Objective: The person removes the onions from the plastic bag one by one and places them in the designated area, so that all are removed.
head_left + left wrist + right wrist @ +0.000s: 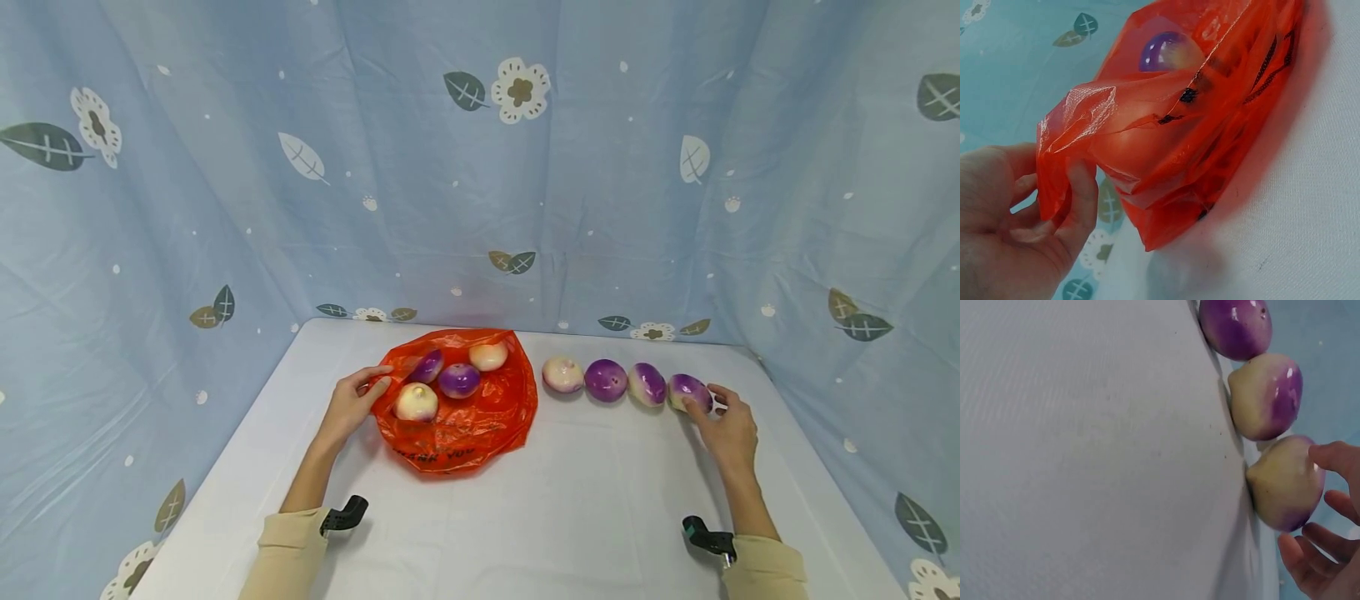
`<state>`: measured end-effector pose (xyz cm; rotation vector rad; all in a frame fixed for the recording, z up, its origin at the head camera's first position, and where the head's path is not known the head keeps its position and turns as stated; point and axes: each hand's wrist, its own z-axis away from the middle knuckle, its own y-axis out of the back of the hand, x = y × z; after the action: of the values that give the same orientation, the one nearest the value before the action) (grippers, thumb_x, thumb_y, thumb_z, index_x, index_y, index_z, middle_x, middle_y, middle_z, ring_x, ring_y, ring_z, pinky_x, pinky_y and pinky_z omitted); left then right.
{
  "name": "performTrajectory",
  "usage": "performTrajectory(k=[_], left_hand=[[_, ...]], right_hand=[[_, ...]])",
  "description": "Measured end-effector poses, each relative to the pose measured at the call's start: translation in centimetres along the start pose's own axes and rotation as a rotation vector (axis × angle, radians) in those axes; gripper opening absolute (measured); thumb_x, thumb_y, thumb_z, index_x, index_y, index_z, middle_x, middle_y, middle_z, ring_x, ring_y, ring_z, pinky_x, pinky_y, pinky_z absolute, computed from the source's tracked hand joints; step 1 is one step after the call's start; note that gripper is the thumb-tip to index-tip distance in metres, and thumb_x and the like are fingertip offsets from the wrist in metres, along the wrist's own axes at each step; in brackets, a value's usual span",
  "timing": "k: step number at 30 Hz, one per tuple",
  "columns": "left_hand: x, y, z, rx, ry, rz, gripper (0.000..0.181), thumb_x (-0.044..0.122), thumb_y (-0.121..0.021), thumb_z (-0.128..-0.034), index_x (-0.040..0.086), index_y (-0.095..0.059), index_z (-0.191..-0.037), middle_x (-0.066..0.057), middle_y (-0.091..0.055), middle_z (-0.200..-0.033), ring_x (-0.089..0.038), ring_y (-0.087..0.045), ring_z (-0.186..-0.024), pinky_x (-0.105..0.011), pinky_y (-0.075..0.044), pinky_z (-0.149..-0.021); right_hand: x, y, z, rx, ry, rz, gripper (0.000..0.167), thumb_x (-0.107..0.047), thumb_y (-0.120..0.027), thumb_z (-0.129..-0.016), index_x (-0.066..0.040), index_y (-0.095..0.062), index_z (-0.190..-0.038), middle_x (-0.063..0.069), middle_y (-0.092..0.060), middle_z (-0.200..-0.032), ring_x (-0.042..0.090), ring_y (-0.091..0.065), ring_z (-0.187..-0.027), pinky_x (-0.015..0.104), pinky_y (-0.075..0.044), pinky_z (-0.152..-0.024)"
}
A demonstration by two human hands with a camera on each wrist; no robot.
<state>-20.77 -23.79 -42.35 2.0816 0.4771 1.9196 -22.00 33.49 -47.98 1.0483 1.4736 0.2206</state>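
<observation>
A red plastic bag (487,425) lies open-mouthed left of centre, with several round purple-and-white vegetables inside. My left hand (348,408) pinches the bag's left rim between thumb and fingers; the left wrist view shows the gathered red film (1054,181) in the hand (1029,219). At the right end of a row of vegetables, my right hand (727,429) has its thumb and fingers around the last vegetable (686,390). The right wrist view shows the thumb of that hand (1329,519) on one side of the vegetable (1285,484) and fingertips at its opposite edge.
Right of the bag, the row also holds a pale vegetable (562,375), a purple one (606,381) and a two-toned one (647,385). The white table (555,517) meets a blue patterned curtain (420,167) behind and at both sides.
</observation>
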Motion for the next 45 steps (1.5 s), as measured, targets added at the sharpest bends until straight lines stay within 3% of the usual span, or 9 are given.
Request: performTrajectory(k=[7,10,15,19,24,25,31,39,45], left_hand=[[-0.1,0.0,0.0,-0.003,0.009,-0.009,0.035,0.016,-0.058,-0.099,0.001,-0.06,-0.13,-0.024,-0.056,-0.136,-0.033,-0.061,-0.108,-0.011,-0.051,-0.076],[-1.0,-0.1,-0.4,-0.005,0.017,0.003,0.035,0.016,-0.058,-0.099,0.001,-0.06,-0.131,-0.024,-0.056,-0.136,-0.032,-0.062,-0.103,-0.014,-0.053,-0.072],[-3.2,-0.2,-1.4,-0.003,0.026,0.025,0.036,0.023,-0.059,-0.0987,0.007,-0.061,-0.131,-0.021,-0.056,-0.136,-0.027,-0.062,-0.099,-0.015,-0.054,-0.07],[-3.9,-0.2,-1.7,0.005,0.023,0.01,0.036,0.028,-0.061,-0.0979,0.01,-0.062,-0.13,-0.018,-0.057,-0.137,-0.024,-0.062,-0.102,-0.015,-0.054,-0.074],[-3.8,-0.2,-1.6,0.005,0.024,0.007,0.035,0.029,-0.061,-0.0973,0.012,-0.063,-0.129,-0.017,-0.057,-0.138,-0.024,-0.062,-0.101,-0.015,-0.054,-0.074],[-3.3,-0.2,-1.4,-0.001,0.026,0.006,0.036,0.027,-0.061,-0.0978,0.011,-0.063,-0.129,-0.018,-0.056,-0.138,-0.026,-0.063,-0.102,-0.015,-0.054,-0.074],[-0.1,0.0,0.0,-0.022,0.03,0.011,0.036,0.016,-0.057,-0.0993,0.0,-0.059,-0.131,-0.025,-0.054,-0.138,-0.036,-0.062,-0.107,-0.013,-0.053,-0.075],[-0.1,0.0,0.0,-0.016,0.033,0.007,0.035,0.017,-0.058,-0.0993,0.001,-0.06,-0.13,-0.024,-0.055,-0.138,-0.034,-0.061,-0.106,-0.014,-0.053,-0.075],[-2.2,-0.1,-1.0,-0.013,0.027,0.041,0.035,0.017,-0.058,-0.0989,0.002,-0.06,-0.131,-0.023,-0.053,-0.14,-0.037,-0.058,-0.118,-0.011,-0.052,-0.082]], right_hand=[[-1.1,0.1,0.0,0.075,0.063,-0.03,0.049,-0.025,-0.071,-0.089,-0.001,-0.058,-0.129,0.03,-0.058,-0.12,0.043,-0.055,-0.11,0.056,-0.039,-0.091],[-2.0,0.0,0.0,0.087,0.078,-0.058,0.047,-0.025,-0.073,-0.088,-0.002,-0.06,-0.127,0.029,-0.058,-0.12,0.042,-0.056,-0.111,0.056,-0.038,-0.092],[-4.4,-0.3,0.6,0.053,0.1,-0.09,0.045,-0.027,-0.071,-0.09,-0.004,-0.061,-0.127,0.025,-0.06,-0.121,0.04,-0.056,-0.112,0.056,-0.04,-0.096],[-6.3,-1.1,1.4,0.015,0.196,-0.095,0.042,-0.026,-0.072,-0.09,-0.003,-0.061,-0.124,0.022,-0.064,-0.118,0.038,-0.059,-0.107,0.054,-0.038,-0.097],[-8.5,-2.4,2.4,-0.02,0.338,-0.11,0.04,-0.02,-0.075,-0.087,-0.002,-0.063,-0.12,0.019,-0.068,-0.115,0.035,-0.065,-0.095,0.049,-0.049,-0.087],[-8.8,-2.7,2.6,-0.031,0.363,-0.12,0.039,-0.02,-0.076,-0.086,-0.002,-0.064,-0.119,0.018,-0.069,-0.114,0.034,-0.067,-0.093,0.043,-0.052,-0.084],[-10.6,-4.9,3.7,-0.121,0.44,-0.141,0.038,-0.023,-0.075,-0.087,-0.001,-0.064,-0.116,0.019,-0.07,-0.106,0.033,-0.069,-0.084,0.046,-0.056,-0.076],[-13.3,-7.6,5.1,-0.21,0.496,-0.182,0.036,-0.018,-0.077,-0.085,-0.002,-0.065,-0.114,0.016,-0.071,-0.108,0.032,-0.069,-0.089,0.048,-0.057,-0.08],[-14.6,-9.3,5.9,-0.252,0.529,-0.201,0.036,-0.021,-0.078,-0.084,-0.005,-0.066,-0.114,0.014,-0.071,-0.108,0.032,-0.07,-0.089,0.049,-0.057,-0.083]])
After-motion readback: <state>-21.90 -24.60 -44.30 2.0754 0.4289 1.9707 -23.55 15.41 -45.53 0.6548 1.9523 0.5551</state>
